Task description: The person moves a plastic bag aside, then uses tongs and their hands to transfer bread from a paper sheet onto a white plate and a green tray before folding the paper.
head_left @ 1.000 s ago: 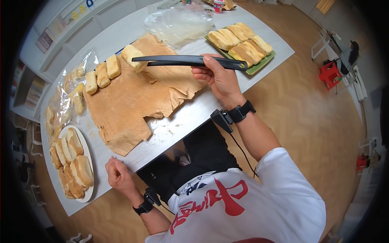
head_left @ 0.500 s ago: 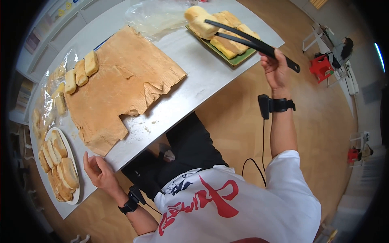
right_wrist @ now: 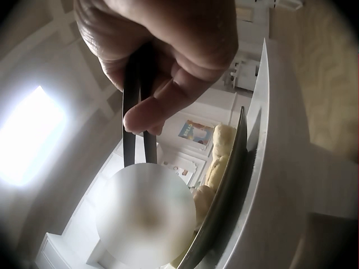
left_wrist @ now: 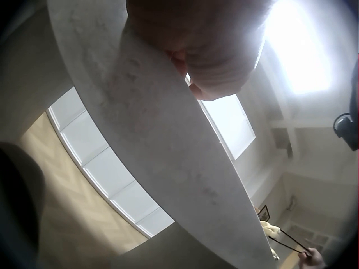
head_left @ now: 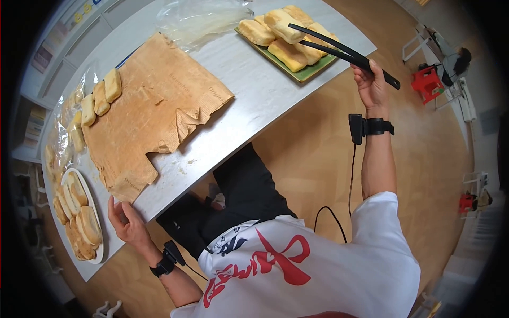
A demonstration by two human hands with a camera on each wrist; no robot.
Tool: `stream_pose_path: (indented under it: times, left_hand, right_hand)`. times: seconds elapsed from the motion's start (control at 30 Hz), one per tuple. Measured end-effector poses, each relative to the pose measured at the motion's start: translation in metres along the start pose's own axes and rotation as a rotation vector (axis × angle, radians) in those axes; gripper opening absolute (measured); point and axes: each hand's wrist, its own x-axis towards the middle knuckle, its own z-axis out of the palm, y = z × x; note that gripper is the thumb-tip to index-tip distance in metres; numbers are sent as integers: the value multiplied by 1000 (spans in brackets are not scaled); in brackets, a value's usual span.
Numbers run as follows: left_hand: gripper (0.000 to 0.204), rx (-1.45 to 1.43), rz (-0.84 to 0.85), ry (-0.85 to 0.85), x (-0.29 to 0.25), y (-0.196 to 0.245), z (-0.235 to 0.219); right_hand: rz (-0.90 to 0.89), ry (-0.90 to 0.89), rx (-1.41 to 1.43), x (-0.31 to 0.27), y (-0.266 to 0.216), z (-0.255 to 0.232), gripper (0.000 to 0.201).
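My right hand (head_left: 374, 87) grips a pair of black tongs (head_left: 366, 62), thumb along the handle. The tong tips straddle one end of a pale bread roll (head_left: 281, 25), which lies on top of other rolls on a green rectangular plate (head_left: 301, 77). In the right wrist view, my curled fingers wrap the tongs (right_wrist: 130, 147), while a whitish round blur covers their far ends. My left hand (head_left: 130, 227) holds nothing. Its fingers are loosely bent at the table's front edge, close to a corner of the torn brown paper (head_left: 154, 100).
Three rolls (head_left: 101, 97) line the paper's far left edge. Beyond them are bagged rolls (head_left: 66, 130) in clear plastic. A white oval plate (head_left: 97, 253) of browned bread stands at the left. Clear plastic bags (head_left: 199, 21) lie at the back. A red stool (head_left: 427, 86) stands off to the right.
My right hand has carried the roll by tongs from the brown paper rightward and lowered it onto the green plate's pile. The left hand's fingers have loosened from a curl.
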Motion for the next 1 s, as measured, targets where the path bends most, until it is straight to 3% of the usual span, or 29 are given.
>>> stream_pose_path:
  times: [1.0]
  left_hand:
    - [34, -2, 14, -27, -2, 0, 1]
  right_hand:
    - [26, -15, -150, 5, -10, -2, 28]
